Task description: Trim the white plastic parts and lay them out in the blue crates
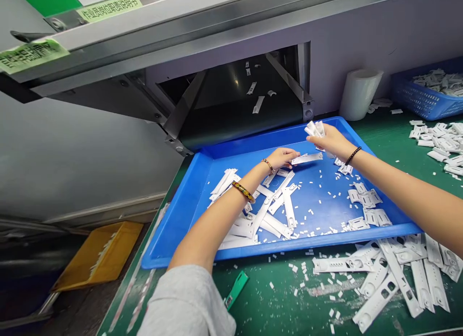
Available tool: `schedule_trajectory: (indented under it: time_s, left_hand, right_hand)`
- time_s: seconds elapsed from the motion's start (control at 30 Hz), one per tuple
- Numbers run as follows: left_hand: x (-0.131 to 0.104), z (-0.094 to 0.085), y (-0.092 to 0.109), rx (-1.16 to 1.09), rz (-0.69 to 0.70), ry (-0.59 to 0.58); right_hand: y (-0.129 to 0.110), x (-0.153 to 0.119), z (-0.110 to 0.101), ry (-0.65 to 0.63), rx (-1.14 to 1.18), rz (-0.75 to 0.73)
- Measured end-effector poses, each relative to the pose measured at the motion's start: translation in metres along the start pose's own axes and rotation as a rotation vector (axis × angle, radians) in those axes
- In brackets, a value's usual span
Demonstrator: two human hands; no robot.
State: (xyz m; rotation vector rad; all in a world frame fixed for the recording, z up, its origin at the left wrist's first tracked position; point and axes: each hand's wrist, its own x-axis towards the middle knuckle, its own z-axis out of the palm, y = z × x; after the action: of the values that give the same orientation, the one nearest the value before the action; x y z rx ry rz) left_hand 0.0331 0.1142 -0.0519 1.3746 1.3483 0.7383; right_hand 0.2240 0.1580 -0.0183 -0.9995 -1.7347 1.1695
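My left hand (284, 158) pinches one end of a long white plastic strip (308, 158), raised slightly over the blue tray (177, 201). My right hand (331, 139) is closed around a small bunch of white plastic pieces (315, 128) above the tray's far right part. Under and beside my left forearm lies a loose heap of long white strips (269, 206). Smaller white clips (365, 198) are grouped along the tray's right side, with tiny white chips scattered on its floor.
A dark conveyor belt (231, 119) carrying several white parts ends above the tray's back edge. Long white strips (390, 273) and a green cutter-like tool (237, 288) lie on the green table in front. Rightward are a white roll (360, 95), piled white clips (443, 143) and a blue basket (427, 97).
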Motion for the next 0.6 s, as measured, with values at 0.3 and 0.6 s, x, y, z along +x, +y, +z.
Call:
schedule_trajectory:
  time_s: [0.3,0.6]
  left_hand:
    - [-0.04,-0.012,0.017,-0.316,-0.105,0.003]
    - [-0.072,-0.038,-0.022,0.401,-0.072,0.304]
  right_hand:
    - [-0.008,-0.018,0.009,-0.436,-0.471,-0.077]
    - [-0.004,-0.027,0.017,-0.46,-0.67,0.013]
